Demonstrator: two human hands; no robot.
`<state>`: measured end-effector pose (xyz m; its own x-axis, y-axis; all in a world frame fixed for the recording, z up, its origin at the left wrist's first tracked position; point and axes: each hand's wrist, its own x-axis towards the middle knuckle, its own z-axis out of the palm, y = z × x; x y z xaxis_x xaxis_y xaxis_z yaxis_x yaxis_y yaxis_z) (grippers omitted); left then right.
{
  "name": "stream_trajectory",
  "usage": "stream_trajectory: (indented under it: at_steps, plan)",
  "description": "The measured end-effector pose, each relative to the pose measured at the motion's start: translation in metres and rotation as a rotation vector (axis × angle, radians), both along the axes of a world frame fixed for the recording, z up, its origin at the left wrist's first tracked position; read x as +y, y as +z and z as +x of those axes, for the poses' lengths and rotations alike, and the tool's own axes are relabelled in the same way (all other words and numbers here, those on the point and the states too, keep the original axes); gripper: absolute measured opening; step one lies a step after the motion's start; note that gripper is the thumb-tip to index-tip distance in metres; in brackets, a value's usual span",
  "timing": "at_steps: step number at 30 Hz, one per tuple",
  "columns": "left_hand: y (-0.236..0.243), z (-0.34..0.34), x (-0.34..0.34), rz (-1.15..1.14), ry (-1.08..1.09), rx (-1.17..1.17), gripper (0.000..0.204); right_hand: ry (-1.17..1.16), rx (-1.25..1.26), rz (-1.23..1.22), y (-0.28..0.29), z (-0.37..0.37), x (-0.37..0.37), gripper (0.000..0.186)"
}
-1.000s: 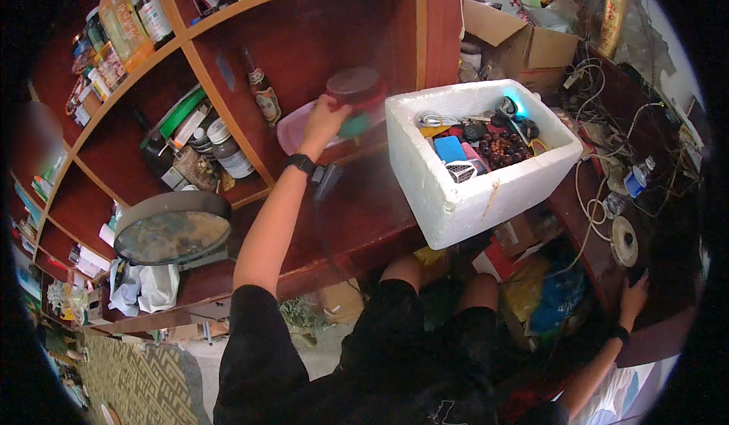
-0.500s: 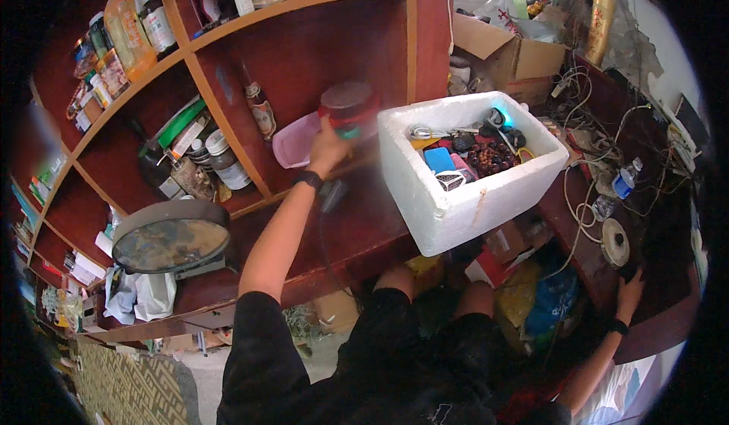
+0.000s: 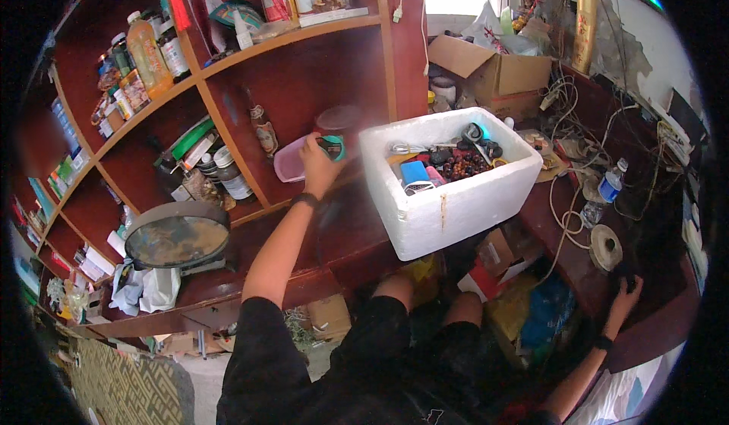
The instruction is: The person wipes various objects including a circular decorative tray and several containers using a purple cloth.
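Note:
My left hand (image 3: 322, 168) reaches into the large shelf compartment, its fingers closed round a small teal-rimmed round thing (image 3: 332, 148) with a dark middle. Just behind it stands a clear round container (image 3: 339, 118). Left of the hand, close to the fingers, is a pink plastic tray (image 3: 289, 161). At the far right, my right hand (image 3: 624, 301) curls round a small black thing (image 3: 627, 281) at the desk's edge, too dark to name. Beside that lies a round, pale lid-like disc (image 3: 606, 248).
A white foam box (image 3: 456, 216) full of small items sits on the desk between my arms. A round mirror (image 3: 178, 235) stands at left. Tangled cables (image 3: 569, 212), a clear bottle (image 3: 610, 183) and an open cardboard box (image 3: 497, 75) occupy the right side. Jars fill the shelves.
The view has shifted. My left hand has drawn the teal-rimmed thing away from the clear round container, which was blurred before. My right hand stays by the black thing.

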<state>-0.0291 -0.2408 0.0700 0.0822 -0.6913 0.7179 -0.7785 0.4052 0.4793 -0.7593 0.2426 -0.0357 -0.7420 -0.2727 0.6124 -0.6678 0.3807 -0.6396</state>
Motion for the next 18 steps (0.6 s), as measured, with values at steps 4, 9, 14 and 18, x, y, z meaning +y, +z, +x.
stream_trajectory:
  at_steps: [4,9,14,18]
  plan:
    - [0.033,0.008,0.059,-0.178,-0.079,0.059,0.093,0.062,0.389,0.078,0.013,0.045,0.027,0.053]
    - [0.063,-0.003,0.168,0.036,-0.687,0.744,0.077,0.16,0.492,-0.088,0.052,0.135,0.048,0.063]
    - [0.036,-0.004,0.289,0.3,-1.177,1.766,0.087,0.563,0.094,-0.308,0.037,0.224,0.01,0.067]
    - [0.02,-0.033,0.365,0.314,-1.261,1.836,0.088,1.037,-0.605,-0.421,0.021,0.311,-0.027,0.07]
